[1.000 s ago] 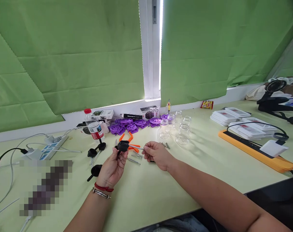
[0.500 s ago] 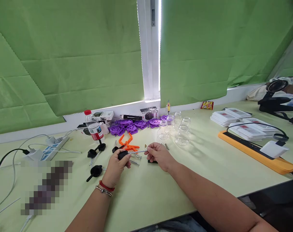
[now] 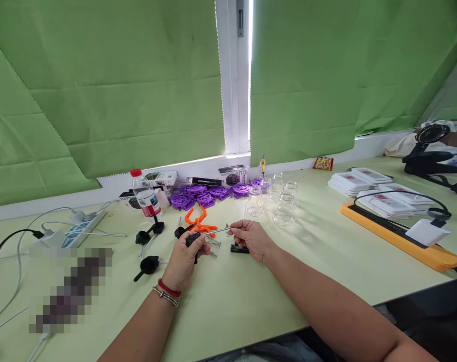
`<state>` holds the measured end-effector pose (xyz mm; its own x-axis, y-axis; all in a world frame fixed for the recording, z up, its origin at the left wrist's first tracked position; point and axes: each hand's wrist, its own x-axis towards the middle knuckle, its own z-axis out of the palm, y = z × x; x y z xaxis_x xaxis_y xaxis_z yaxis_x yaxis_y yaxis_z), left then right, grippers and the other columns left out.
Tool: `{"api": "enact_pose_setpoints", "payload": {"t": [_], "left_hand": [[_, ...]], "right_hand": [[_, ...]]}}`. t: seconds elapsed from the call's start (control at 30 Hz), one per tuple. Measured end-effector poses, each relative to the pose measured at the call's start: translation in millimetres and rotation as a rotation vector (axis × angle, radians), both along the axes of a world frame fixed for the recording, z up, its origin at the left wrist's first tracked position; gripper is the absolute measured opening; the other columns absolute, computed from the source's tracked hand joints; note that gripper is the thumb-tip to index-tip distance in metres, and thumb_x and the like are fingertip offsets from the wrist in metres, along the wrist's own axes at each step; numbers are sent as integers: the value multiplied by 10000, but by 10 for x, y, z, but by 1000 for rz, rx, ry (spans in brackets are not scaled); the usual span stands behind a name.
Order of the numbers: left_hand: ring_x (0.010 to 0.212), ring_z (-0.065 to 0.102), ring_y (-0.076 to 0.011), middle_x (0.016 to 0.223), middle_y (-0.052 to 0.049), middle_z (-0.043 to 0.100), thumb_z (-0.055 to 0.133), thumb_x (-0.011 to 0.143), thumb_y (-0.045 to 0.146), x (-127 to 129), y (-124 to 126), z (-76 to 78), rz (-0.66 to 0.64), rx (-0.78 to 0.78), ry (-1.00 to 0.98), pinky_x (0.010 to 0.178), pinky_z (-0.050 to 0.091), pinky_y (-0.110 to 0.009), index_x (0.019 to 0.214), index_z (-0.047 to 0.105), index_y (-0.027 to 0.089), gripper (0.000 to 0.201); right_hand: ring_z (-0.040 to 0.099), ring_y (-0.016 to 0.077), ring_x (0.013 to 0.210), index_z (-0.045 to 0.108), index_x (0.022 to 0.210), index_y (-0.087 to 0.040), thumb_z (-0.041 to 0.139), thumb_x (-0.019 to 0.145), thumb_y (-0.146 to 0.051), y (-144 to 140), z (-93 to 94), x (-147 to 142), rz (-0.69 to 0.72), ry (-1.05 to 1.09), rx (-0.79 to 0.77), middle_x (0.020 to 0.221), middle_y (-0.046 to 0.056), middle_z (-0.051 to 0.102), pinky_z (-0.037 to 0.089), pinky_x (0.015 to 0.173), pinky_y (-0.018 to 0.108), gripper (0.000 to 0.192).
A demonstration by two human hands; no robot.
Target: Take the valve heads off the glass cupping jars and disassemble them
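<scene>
My left hand [image 3: 183, 261] is closed around the black end piece of a metal rod [image 3: 218, 231]. The rod points right and slightly up, and the closed fingertips of my right hand [image 3: 253, 241] pinch its far tip. Beneath my right hand lies a small black block [image 3: 239, 248], partly covered. An orange clamp-like frame [image 3: 199, 219] rests just behind my left hand. Left of that hand, similar black pieces with rods lie on the table, one of them a black cup-shaped piece [image 3: 150, 265]. More rod ends show beside my left fingers.
Purple plastic parts [image 3: 208, 196] lie along the wall. Several clear glass jars [image 3: 284, 211] stand right of them, a red-capped bottle [image 3: 144, 196] to the left. White packs [image 3: 394, 198] and an orange power strip [image 3: 398, 239] are at right. A white power strip [image 3: 85, 229] with cables lies left.
My left hand has turned a little, tilting the rod slightly more upward to the right. My right hand is shifted slightly, showing more of the black block. Both hands keep hold of the rod.
</scene>
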<state>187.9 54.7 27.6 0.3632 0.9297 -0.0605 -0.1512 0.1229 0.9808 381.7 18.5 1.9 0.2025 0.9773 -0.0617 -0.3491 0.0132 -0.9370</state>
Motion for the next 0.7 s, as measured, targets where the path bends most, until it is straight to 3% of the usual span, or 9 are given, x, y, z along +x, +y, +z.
{"api": "enact_pose_setpoints", "payload": {"t": [0.47,0.7], "left_hand": [[624,620,-139,664,13,633,738,672,387,-16,17,-25,-28,25,29,659,515,-298,852,514,170,359],[642,624,-151,690,-18,640,641,776,379,-66,12,-36,-161,81,68,663,497,-304,873,506,172,266]], "right_hand": [[474,57,494,609,801,-149,754,613,-329,11,-10,27,-2,-71,45,734,34,681,350,442,202,298],[449,53,477,619,785,-144,734,627,-337,39,-48,71,-25,-105,63,734,43,685,330,427,198,274]]}}
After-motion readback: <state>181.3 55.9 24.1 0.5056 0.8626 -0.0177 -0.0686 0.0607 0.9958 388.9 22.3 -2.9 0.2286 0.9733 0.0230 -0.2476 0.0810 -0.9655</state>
